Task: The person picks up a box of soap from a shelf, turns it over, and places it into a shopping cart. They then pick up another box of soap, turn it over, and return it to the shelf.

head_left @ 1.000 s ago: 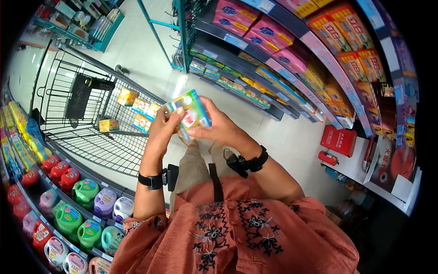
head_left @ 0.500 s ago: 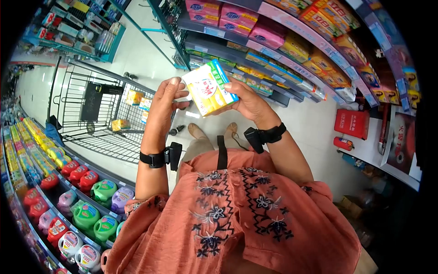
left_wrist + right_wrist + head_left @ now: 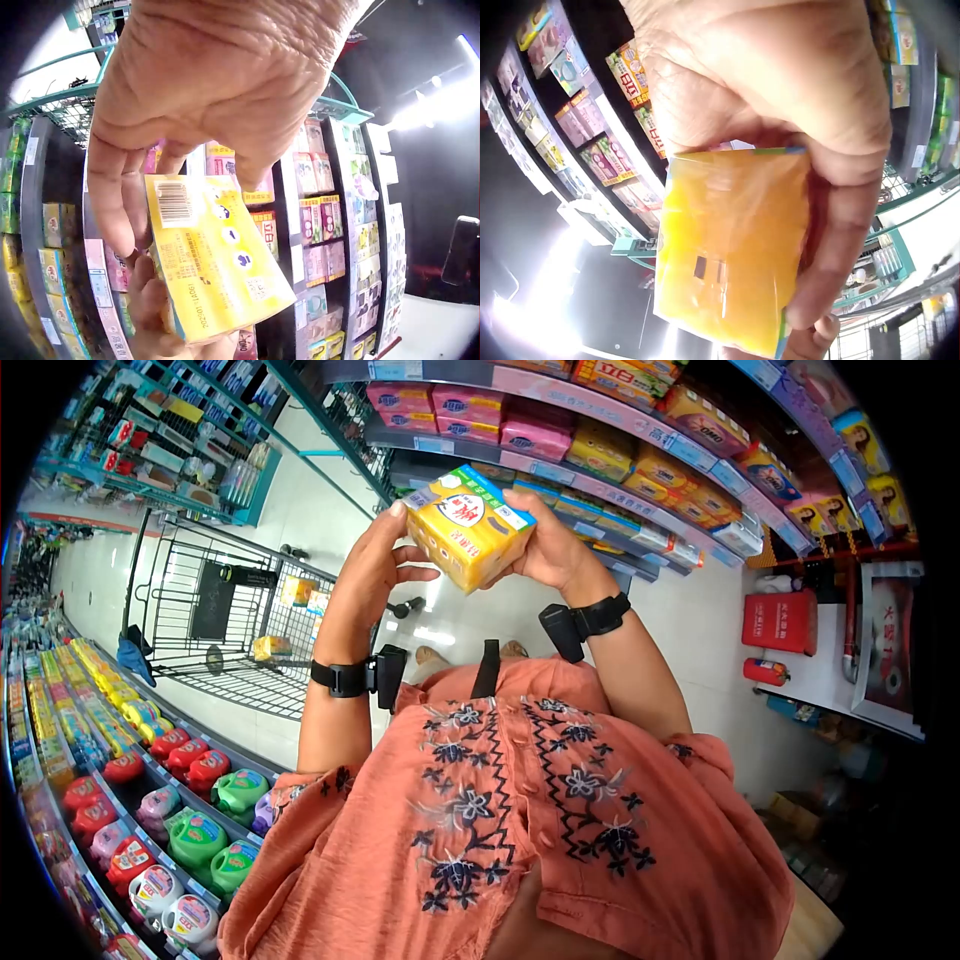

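A yellow film-wrapped soap pack (image 3: 470,538) with a blue-green edge is held up in front of the body. My right hand (image 3: 556,555) grips its right end, thumb on the upper edge and fingers wrapped behind and below. On the opposite side, my left hand (image 3: 370,568) has its fingers spread loosely, the thumb tip right at the pack's left corner. A barcode and small print on one face of the pack (image 3: 217,255) show in the left wrist view. The right wrist view shows a plain yellow-orange side under glossy film.
A wire shopping cart (image 3: 235,682) stands at the left with several yellow packs (image 3: 271,648) inside. Ahead and right, shelves hold pink packs (image 3: 468,410) and orange boxes. Detergent bottles (image 3: 198,838) line a shelf at lower left. A red fire extinguisher (image 3: 766,671) is at the right.
Both hands were on the pack at first; then the left fingers came off it. The pack has risen and been turned in the right hand, showing its yellow side.
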`<state>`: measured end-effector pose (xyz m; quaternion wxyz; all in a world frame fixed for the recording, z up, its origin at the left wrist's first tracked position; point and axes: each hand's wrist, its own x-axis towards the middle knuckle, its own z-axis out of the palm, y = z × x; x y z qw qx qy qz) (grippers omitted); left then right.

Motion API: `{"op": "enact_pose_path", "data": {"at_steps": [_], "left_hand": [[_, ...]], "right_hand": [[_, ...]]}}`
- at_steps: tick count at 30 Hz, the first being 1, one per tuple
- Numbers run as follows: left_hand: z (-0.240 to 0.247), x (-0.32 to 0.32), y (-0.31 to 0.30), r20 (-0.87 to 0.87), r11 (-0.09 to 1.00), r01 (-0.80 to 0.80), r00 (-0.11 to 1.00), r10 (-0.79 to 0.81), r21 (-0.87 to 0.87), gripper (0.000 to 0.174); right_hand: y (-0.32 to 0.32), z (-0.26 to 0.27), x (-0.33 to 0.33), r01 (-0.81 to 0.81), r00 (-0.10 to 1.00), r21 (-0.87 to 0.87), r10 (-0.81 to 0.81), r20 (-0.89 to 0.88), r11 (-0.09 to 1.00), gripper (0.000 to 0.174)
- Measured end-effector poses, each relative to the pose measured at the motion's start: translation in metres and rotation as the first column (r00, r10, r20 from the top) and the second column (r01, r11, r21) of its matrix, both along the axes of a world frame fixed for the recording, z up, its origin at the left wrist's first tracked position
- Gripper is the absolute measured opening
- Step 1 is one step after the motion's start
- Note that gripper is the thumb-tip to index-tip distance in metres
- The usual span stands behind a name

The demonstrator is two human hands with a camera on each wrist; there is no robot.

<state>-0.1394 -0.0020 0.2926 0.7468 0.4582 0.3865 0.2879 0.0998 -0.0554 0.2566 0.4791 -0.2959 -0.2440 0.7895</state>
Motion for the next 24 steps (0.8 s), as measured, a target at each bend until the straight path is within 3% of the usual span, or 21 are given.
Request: {"op": "enact_pose_path", "data": {"at_steps": [7, 16, 24], "left_hand": [[0.012, 0.023, -0.011, -0.028, 0.998, 0.019, 0.999, -0.017, 0.053, 0.054], [0.029, 0.046, -0.026, -0.012, 0.994, 0.012, 1.000, -0.010, 0.107, 0.057], [0.034, 0.055, -0.030, 0.010, 0.994, 0.015, 1.000, -0.017, 0.112, 0.054]], "right_hand": [[-0.008, -0.003, 0.022, -0.013, 0.995, -0.029, 0.010, -0.100, 0.999, 0.069], [-0.015, -0.009, 0.048, -0.042, 0.977, -0.068, 0.027, -0.214, 0.997, 0.071], [-0.021, 0.002, 0.055, 0.034, 0.985, -0.014, -0.036, -0.167, 0.999, 0.072]]}}
